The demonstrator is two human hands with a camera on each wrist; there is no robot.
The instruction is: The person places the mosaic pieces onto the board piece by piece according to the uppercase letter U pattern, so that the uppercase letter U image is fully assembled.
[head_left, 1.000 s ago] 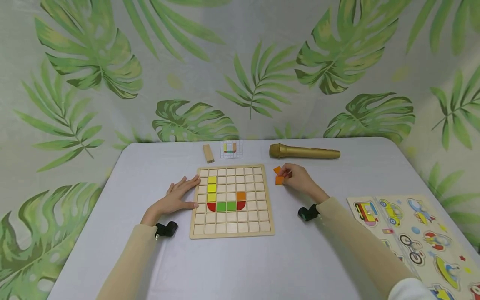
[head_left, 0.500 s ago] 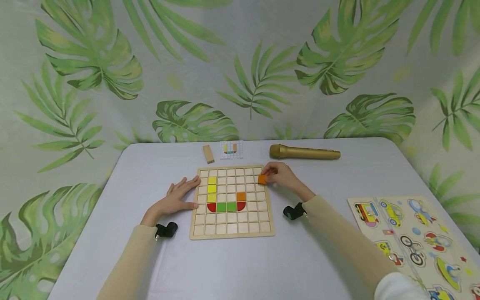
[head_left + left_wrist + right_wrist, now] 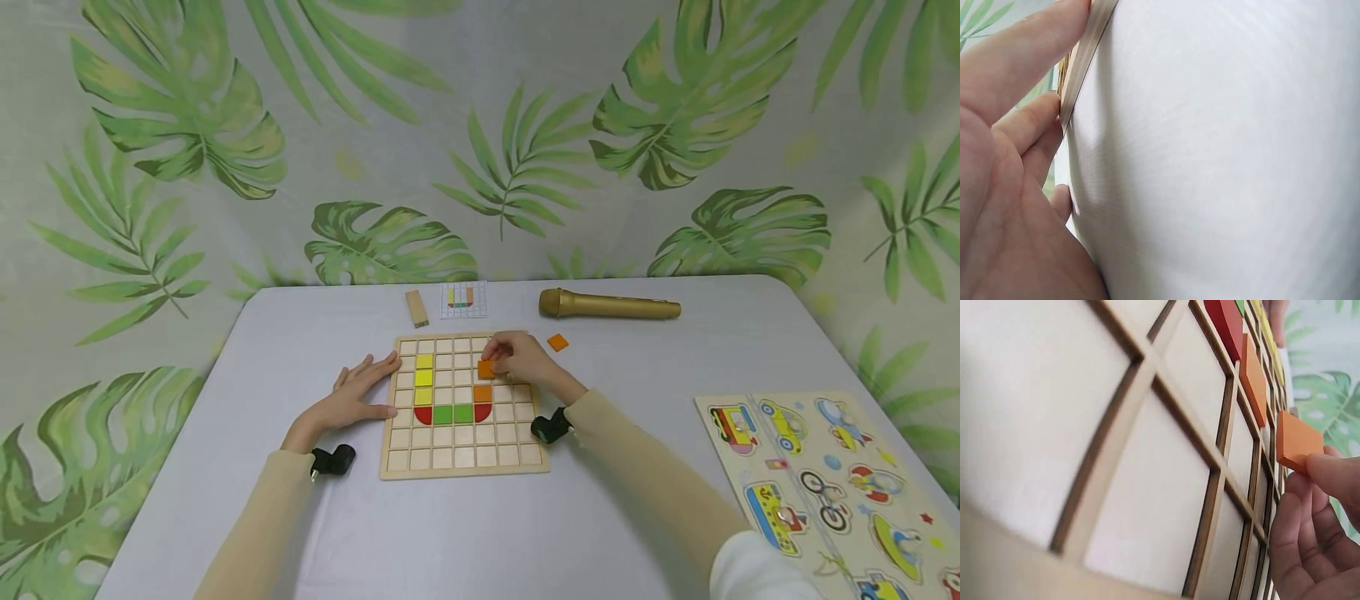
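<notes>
My right hand [image 3: 519, 357] pinches an orange square tile [image 3: 1297, 439] between thumb and fingers, just above the wooden grid board [image 3: 465, 474]. In the head view that tile is right behind another orange tile [image 3: 482, 393] set in a cell. Red quarter-round tiles [image 3: 423, 414], green tiles [image 3: 453, 413] and a column of yellow tiles [image 3: 424, 377] also lie in the board, forming a U outline. Fingers spread, my left hand [image 3: 347, 400] rests against the board's left edge, fingertips and thumb touching the frame [image 3: 1079, 75]. One loose orange tile [image 3: 558, 342] lies right of the board.
Behind the board are a pattern card [image 3: 463, 300] and a small wooden block [image 3: 417, 308]. A gold microphone [image 3: 609, 304] lies at the back right. A picture puzzle board [image 3: 817, 483] covers the table's right side. A leaf-print cloth [image 3: 390, 167] hangs behind.
My right hand has carried one orange tile leftward from the table to over the board, leaving the other orange tile behind. The left hand has stayed in place.
</notes>
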